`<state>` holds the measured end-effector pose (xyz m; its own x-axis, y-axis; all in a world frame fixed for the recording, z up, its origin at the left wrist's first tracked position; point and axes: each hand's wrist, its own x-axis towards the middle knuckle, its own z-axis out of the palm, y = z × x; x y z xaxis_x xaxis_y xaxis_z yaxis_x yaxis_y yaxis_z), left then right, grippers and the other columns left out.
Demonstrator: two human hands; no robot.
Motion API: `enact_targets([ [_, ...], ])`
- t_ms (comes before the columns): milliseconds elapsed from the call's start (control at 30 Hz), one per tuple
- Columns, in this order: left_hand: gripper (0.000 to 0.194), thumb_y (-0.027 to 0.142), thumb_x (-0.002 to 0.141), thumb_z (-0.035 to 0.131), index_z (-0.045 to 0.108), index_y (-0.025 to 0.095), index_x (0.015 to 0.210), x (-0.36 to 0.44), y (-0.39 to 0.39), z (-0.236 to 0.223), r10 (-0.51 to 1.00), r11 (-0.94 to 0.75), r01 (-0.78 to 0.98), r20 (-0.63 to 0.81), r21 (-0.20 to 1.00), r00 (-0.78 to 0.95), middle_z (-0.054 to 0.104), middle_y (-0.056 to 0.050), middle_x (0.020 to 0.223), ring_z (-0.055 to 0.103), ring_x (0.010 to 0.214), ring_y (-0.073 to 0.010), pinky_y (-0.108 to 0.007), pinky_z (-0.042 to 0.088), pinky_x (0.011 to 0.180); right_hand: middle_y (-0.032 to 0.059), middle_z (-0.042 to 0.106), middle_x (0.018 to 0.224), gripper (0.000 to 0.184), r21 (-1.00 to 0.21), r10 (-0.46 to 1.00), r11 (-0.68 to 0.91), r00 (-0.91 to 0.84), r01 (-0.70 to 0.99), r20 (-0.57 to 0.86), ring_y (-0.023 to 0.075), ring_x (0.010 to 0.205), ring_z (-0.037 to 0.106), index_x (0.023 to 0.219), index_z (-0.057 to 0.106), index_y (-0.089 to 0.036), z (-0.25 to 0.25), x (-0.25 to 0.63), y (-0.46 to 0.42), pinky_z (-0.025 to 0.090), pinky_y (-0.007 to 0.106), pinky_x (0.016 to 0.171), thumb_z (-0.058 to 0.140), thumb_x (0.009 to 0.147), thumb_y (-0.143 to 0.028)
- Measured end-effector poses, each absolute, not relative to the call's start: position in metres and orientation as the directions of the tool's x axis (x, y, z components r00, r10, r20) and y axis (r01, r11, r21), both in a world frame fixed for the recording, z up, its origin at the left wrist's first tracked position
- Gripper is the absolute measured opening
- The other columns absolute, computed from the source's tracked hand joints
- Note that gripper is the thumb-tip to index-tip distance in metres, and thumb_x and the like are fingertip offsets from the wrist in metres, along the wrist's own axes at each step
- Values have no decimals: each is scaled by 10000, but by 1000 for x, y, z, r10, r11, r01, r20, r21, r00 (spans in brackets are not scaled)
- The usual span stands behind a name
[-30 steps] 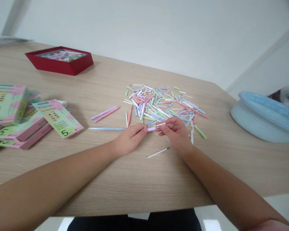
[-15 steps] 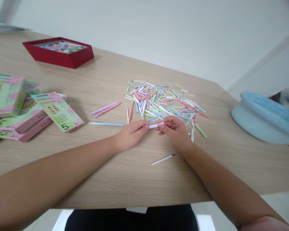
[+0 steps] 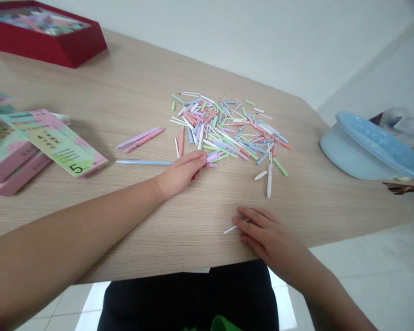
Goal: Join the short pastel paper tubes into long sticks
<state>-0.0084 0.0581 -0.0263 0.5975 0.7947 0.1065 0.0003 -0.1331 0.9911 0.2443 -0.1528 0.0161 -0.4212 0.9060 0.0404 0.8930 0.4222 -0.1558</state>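
A heap of pastel pen parts (image 3: 227,128) lies on the wooden table (image 3: 141,92). My left hand (image 3: 181,172) rests at the heap's near left edge, fingers closed on a lilac pen barrel (image 3: 214,157). My right hand (image 3: 265,232) lies near the table's front edge, fingers flat over a thin white refill (image 3: 230,229), touching it. Assembled pens lie left of the heap: two pink ones (image 3: 140,139) and a blue one (image 3: 145,162).
Pink and green pen boxes (image 3: 37,142) are stacked at the left. A red tray (image 3: 55,41) with pen parts stands at the back left. A pale blue lidded basin (image 3: 369,147) sits at the right. Loose white parts (image 3: 269,177) lie beside the heap.
My right hand let go of the lilac barrel and moved down to the white refill near the table's front edge. My left hand keeps the barrel. The view tilted down.
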Motion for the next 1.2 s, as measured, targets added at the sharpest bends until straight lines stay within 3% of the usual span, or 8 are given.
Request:
enact_targets([
  [267,347,484,1023,464,553,205,836,-7,58,-28,790,-197,26,143,980,596,473,24,670,428,630,-151,-291,342,600,131,757,1147,255,255,792,593,-611,764,-11,294,992,700,1139,693,-155,2,235,-132,577,448,857,596,927,-52],
  [400,390,512,1058,421,554,208,852,-8,52,-22,747,-431,182,236,884,622,548,1,778,517,770,-180,-308,399,698,149,739,1097,171,270,763,602,-641,751,81,302,1011,670,1049,658,-150,18,237,-107,504,483,976,533,967,-67],
  [500,424,550,1065,397,547,210,860,-10,48,-17,710,-529,263,252,807,658,558,-2,797,539,783,-189,-320,396,706,125,725,980,167,125,845,478,-494,870,207,275,957,662,1000,614,-181,24,252,-82,486,435,976,457,1027,-132],
  [633,452,614,1030,447,534,211,844,-10,46,-13,690,-571,313,238,759,683,538,5,767,531,725,-186,-315,355,652,150,724,1048,234,-78,972,194,-181,978,150,272,911,678,1187,565,-164,30,272,-56,494,366,805,376,1050,-188],
  [833,429,585,1006,509,522,211,796,-8,48,-17,689,-596,369,218,713,691,555,3,746,538,702,-185,-309,324,629,158,738,1126,283,-348,992,86,-50,933,112,271,1022,698,1296,509,-169,31,290,-57,518,439,955,398,1040,-216],
  [1033,392,545,1031,479,573,206,857,-8,49,-16,666,-599,339,217,725,714,584,-5,776,561,742,-197,-313,349,656,41,775,973,248,-941,962,-39,266,336,55,212,960,760,1022,491,-245,9,304,-74,605,472,938,611,1000,-461],
  [1133,392,537,1032,477,561,204,842,-8,49,-16,666,-599,346,211,722,716,576,-3,770,556,733,-192,-312,349,652,-11,733,905,271,-992,927,-31,375,126,19,193,920,766,1002,477,-253,-2,312,-80,605,468,948,639,964,-467],
  [1200,396,540,1033,475,554,205,837,-8,50,-17,662,-610,348,215,712,718,572,-1,767,554,728,-190,-311,353,651,-46,668,822,204,-976,890,-30,450,213,72,180,839,746,1023,464,-262,-6,316,-85,602,441,914,589,973,-416],
])
